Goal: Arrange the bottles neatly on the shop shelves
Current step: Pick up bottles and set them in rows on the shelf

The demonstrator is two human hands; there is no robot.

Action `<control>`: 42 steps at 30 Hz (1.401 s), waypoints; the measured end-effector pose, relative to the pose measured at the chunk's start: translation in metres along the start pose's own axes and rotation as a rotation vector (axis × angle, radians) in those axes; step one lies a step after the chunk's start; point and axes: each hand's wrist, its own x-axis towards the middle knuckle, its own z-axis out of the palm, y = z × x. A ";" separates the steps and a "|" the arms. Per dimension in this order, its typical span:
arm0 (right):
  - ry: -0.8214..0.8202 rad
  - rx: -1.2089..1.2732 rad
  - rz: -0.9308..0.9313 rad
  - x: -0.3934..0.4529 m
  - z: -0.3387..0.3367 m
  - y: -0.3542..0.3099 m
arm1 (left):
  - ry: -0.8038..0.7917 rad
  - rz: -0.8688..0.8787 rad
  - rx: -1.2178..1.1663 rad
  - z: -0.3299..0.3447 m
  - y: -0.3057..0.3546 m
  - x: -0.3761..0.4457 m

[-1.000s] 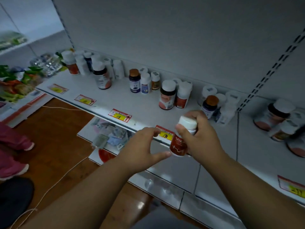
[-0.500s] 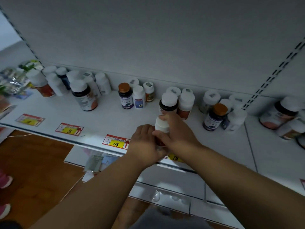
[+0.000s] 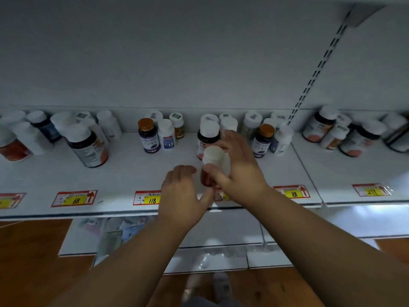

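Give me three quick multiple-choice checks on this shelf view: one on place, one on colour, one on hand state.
1. Where is the red bottle with the white cap?
A. near the shelf's front edge
B. on the floor
C. against the back wall

2. What colour is the cap of the dark bottle above the 118 price tag?
A. green
B. orange-brown
C. black

3. What is the right hand doing?
A. hanging idle
B. gripping the red bottle
C. pressing a price tag

Answers: 1 A, it stands just behind the tags; 2 B, its lid shows orange-brown; 3 B, thumb and fingers wrap the bottle.
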 end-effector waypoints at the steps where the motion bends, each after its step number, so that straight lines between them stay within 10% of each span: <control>1: 0.053 -0.007 0.010 -0.004 -0.008 -0.004 | 0.055 0.001 -0.036 -0.009 0.005 -0.004; 16: 0.318 -0.084 0.241 -0.129 -0.204 0.065 | -0.163 0.434 -0.283 0.031 0.209 -0.018; 25: 0.410 -0.251 0.470 -0.247 -0.390 0.195 | -0.299 0.527 -0.461 0.156 0.446 -0.035; 42: 0.414 -0.221 0.705 -0.226 -0.529 0.423 | -0.459 0.513 -0.491 0.322 0.650 0.083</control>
